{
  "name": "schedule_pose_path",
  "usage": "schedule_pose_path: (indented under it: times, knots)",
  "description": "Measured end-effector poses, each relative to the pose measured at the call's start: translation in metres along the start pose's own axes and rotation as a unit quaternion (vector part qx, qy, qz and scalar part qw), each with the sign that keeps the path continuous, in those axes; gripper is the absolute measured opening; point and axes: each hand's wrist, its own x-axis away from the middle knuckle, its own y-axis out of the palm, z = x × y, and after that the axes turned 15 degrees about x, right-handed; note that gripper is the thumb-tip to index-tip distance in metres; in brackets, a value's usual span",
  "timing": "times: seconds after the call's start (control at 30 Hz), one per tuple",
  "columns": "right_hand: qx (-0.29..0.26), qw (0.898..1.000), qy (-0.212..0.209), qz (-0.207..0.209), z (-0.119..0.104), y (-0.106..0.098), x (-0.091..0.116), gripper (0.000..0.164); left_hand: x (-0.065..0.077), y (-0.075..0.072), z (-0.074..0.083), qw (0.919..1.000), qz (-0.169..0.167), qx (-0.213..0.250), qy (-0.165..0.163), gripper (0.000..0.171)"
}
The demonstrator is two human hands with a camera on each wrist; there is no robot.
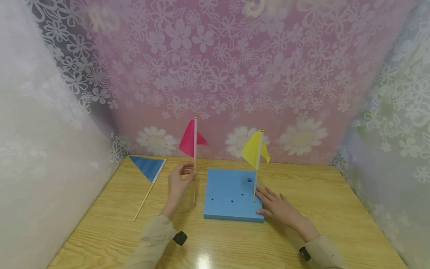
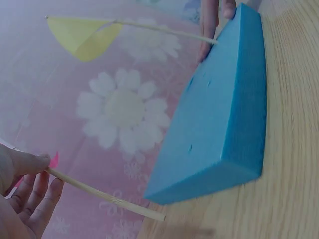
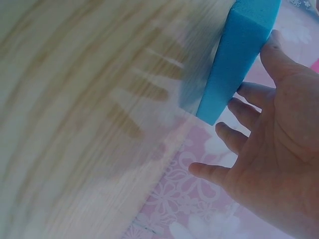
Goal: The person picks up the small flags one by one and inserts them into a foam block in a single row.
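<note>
My left hand (image 1: 180, 182) pinches the wooden stick of a pink flag (image 1: 189, 141) between thumb and fingers. That stick (image 2: 107, 196) hangs upright just left of a blue foam block (image 1: 223, 186), its bare lower end pointing down. A yellow flag (image 1: 252, 149) stands in a hole near the block's right edge, leaning slightly. My right hand (image 1: 280, 209) lies with fingers spread against the right side of the block; in the right wrist view its fingertips (image 3: 244, 89) touch the block's edge. Several small holes and one larger hole (image 1: 249, 180) show in the block's top.
A blue flag (image 1: 149, 167) on a wooden stick lies flat at the left of the wooden table (image 1: 302, 179). A pink flowered backdrop (image 1: 215, 74) rises behind the table, with pale patterned sheets at both sides. Each wrist carries a black device (image 1: 180, 238).
</note>
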Motion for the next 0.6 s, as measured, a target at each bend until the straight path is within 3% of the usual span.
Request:
schedule_pose_path:
  times: [0.3, 0.6]
  knots:
    - [0.001, 1.0, 0.001, 0.004, 0.0, 0.002, 0.001, 0.072, 0.001, 0.043, 0.017, 0.997, -0.012, 0.075, 0.014, 0.031]
    - [0.005, 1.0, 0.001, 0.002, 0.0, 0.001, 0.0, 0.072, 0.004, 0.081, 0.011, 0.9943, -0.038, 0.084, 0.053, 0.029]
